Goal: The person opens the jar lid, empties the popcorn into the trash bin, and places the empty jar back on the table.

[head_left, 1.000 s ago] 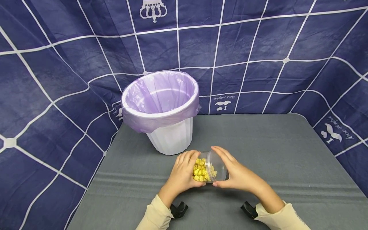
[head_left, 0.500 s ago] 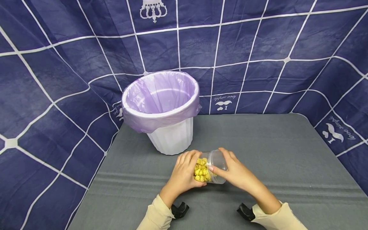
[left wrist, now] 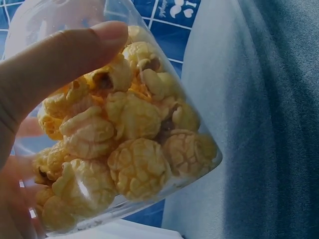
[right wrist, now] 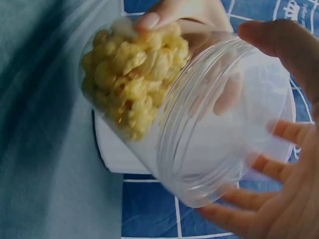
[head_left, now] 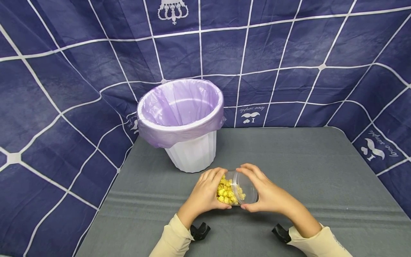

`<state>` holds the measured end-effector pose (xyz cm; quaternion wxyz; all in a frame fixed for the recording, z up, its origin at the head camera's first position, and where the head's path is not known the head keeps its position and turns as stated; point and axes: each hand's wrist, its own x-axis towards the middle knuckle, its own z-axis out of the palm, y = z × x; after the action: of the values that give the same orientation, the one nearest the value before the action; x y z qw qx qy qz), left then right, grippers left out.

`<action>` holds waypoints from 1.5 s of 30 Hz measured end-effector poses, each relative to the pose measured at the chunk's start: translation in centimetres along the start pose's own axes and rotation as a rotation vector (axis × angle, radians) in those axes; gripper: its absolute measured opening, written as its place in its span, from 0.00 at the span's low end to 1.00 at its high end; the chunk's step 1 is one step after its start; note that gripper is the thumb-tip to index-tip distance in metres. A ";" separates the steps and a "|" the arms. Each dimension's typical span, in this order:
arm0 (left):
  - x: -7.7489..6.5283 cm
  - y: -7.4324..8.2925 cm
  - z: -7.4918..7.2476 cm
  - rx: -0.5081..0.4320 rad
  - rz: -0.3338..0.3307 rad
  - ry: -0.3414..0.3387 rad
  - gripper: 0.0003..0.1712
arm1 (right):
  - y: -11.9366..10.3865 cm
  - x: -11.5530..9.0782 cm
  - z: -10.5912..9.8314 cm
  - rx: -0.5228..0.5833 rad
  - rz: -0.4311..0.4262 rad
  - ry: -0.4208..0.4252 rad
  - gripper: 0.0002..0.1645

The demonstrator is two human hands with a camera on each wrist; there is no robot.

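A clear plastic jar (head_left: 229, 175) with yellow popcorn (head_left: 226, 191) inside lies tipped on its side, its lid end toward the right. My left hand (head_left: 205, 192) grips the jar's body, thumb across the near side in the left wrist view, where the popcorn (left wrist: 134, 114) piles toward the base. At the other end, my right hand (head_left: 269, 194) holds the clear lid (head_left: 250, 189) between thumb and fingers. The right wrist view shows its fingers spread around the lid's edge beyond the ridged rings of the jar (right wrist: 137, 142).
A white waste bin (head_left: 194, 153) lined with a purple bag (head_left: 179, 135) stands behind and left of the hands. Grey cloth (head_left: 298, 153) covers the surface; a blue gridded curtain (head_left: 266, 46) hangs behind and at both sides. Black mounts (head_left: 200, 232) sit at the wrists.
My right hand turned with its thumb across the lid, then swung back, thumb now at the lower edge. The left hand keeps its grip on the jar, and the popcorn has shifted slightly.
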<state>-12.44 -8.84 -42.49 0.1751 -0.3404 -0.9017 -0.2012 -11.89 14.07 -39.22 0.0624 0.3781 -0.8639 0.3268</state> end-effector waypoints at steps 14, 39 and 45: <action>-0.1 -0.3 -0.4 -0.015 -0.055 -0.023 0.58 | 0.1 -0.3 -1.3 -0.134 -0.106 0.018 0.55; -0.4 -0.2 -0.8 0.006 -0.058 -0.006 0.58 | 10.2 -4.0 -0.8 -0.263 0.457 -0.159 0.54; -0.4 0.0 -0.9 -0.013 -0.047 0.007 0.58 | 11.3 -4.4 -0.1 -0.277 0.500 -0.182 0.54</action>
<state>-11.93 -9.51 -41.87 0.1714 -0.3195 -0.9075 -0.2121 -16.64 22.42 -46.56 -0.0468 0.1692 -0.9687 0.1757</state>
